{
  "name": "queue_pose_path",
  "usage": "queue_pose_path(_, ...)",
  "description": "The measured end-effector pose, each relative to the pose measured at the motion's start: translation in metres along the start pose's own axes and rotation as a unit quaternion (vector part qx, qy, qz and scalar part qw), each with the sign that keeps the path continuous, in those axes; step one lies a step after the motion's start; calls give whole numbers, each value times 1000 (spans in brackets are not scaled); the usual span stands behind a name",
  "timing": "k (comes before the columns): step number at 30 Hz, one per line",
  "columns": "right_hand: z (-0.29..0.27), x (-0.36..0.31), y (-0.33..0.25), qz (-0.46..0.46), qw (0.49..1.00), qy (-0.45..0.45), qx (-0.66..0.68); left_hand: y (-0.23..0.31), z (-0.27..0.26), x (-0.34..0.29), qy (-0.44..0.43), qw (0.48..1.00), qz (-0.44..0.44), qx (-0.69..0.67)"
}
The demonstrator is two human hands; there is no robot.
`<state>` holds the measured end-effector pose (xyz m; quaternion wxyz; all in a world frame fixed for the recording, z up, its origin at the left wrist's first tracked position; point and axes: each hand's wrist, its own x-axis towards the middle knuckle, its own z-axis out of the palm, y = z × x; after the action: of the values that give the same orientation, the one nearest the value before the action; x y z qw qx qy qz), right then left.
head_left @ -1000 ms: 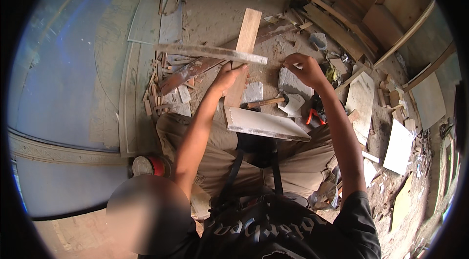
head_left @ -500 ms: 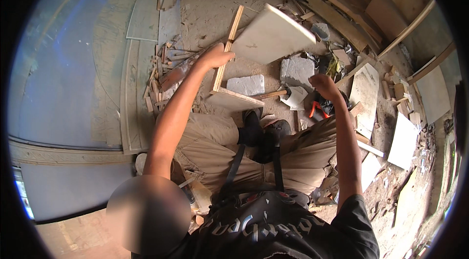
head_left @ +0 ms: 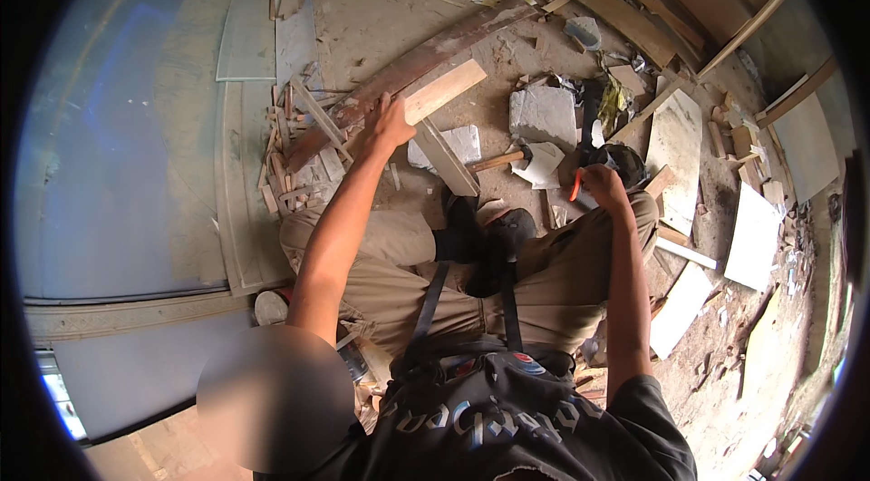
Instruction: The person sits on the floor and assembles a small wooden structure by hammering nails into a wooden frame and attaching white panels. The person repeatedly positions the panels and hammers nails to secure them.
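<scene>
My left hand (head_left: 390,126) is closed around a wooden panel frame (head_left: 446,91), gripping it near the corner where a light board meets a narrower strip (head_left: 449,159). The frame is tilted above the floor, over a whitish block (head_left: 467,144). On the right, my right hand (head_left: 602,185) is closed on what look like orange-handled pliers (head_left: 576,184); their jaws are hidden. Between my hands lies a hammer (head_left: 498,160) with a wooden handle, near a broken white piece (head_left: 541,165). A larger grey-white block (head_left: 544,114) lies beyond it.
A long reddish-brown plank (head_left: 426,55) lies across the floor ahead. Wood scraps (head_left: 283,155) are heaped at left beside glass sheets (head_left: 245,46). White boards (head_left: 752,236) and debris lie at right, with timber panels (head_left: 616,9) at the far right. My legs (head_left: 372,236) are folded in front.
My left hand has turned the panel frame, so its broad white face no longer shows. My right hand has come down and closed on the orange-handled pliers, which were lying on the floor.
</scene>
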<state>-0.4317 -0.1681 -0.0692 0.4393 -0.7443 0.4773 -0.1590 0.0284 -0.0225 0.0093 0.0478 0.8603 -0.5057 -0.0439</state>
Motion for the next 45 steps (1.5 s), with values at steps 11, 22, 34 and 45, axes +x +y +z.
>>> queue_pose_path(11, 3, -3, -32, -57, 995, 27, -79, -1, 47, 1, -64, 954, -227, -184)
queue_pose_path(22, 7, -17, -36, -56, 991, 35, -120, 8, 80, -14, -59, 922, -242, -298)
queue_pose_path(34, 131, 18, -72, -109, 992, 61, -20, 12, 86, -50, -20, 883, -184, -432)
queue_pose_path(45, 167, 22, -24, -143, 988, 33, -42, -5, 154, -65, 32, 893, -199, -403)
